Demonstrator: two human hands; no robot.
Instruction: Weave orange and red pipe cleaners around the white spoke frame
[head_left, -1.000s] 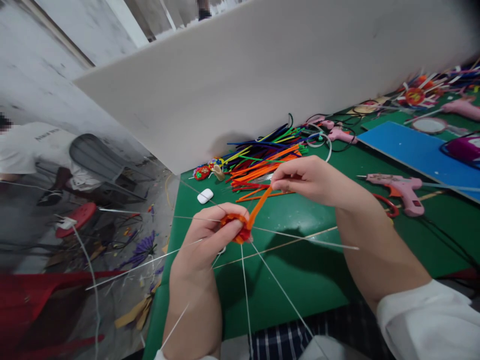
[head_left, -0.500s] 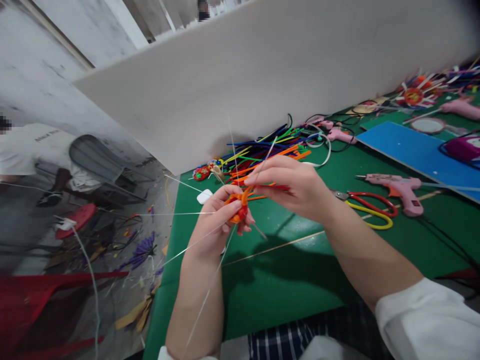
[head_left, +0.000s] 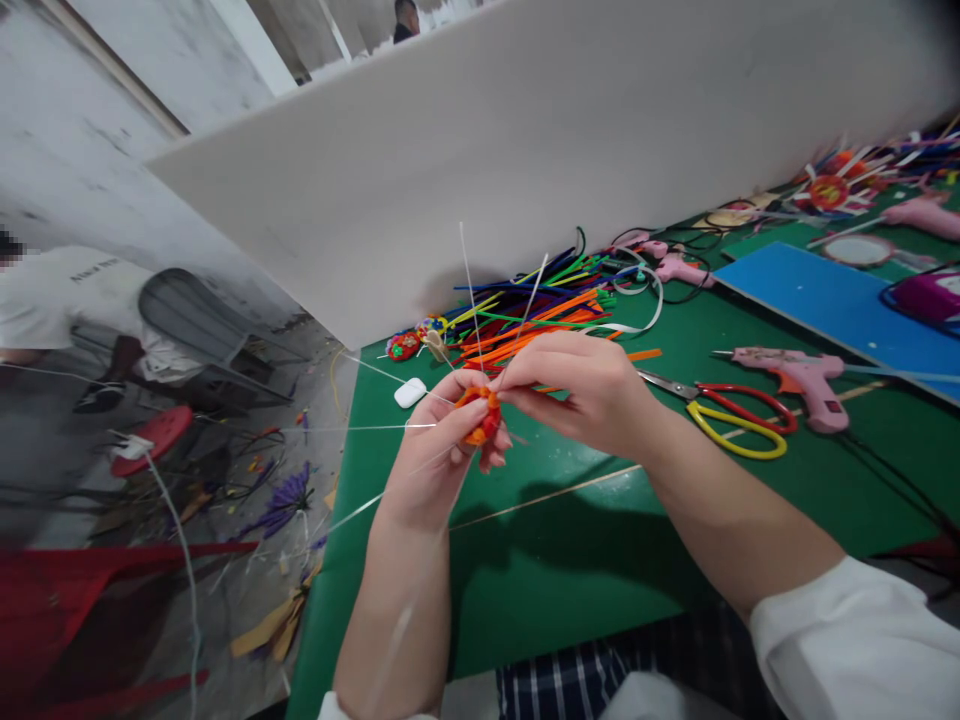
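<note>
My left hand (head_left: 442, 430) is closed around a small orange-and-red woven piece (head_left: 481, 415), its thumb pressed on the near side. Thin white strips (head_left: 470, 290) stick out from this piece in several directions, some upward and some to the left. At the piece's upper right edge, my right hand (head_left: 577, 385) makes a pinch, fingertips touching the weave. An orange pipe cleaner (head_left: 645, 354) shows beyond the back of that hand and seems to run through its fingers. The exact pinch point is partly hidden.
Behind my hands lies a pile of coloured pipe cleaners (head_left: 540, 300). To the right are scissors (head_left: 739, 420), a pink glue gun (head_left: 799, 375) and a blue board (head_left: 847, 305). A white case (head_left: 409, 392) sits near the green table's left edge. A seated person (head_left: 82, 300) is at far left.
My right hand has lowered slightly and turned, its fingers now pinched against the woven piece. The orange strand between hand and piece has shortened. An orange end now shows right of the hand.
</note>
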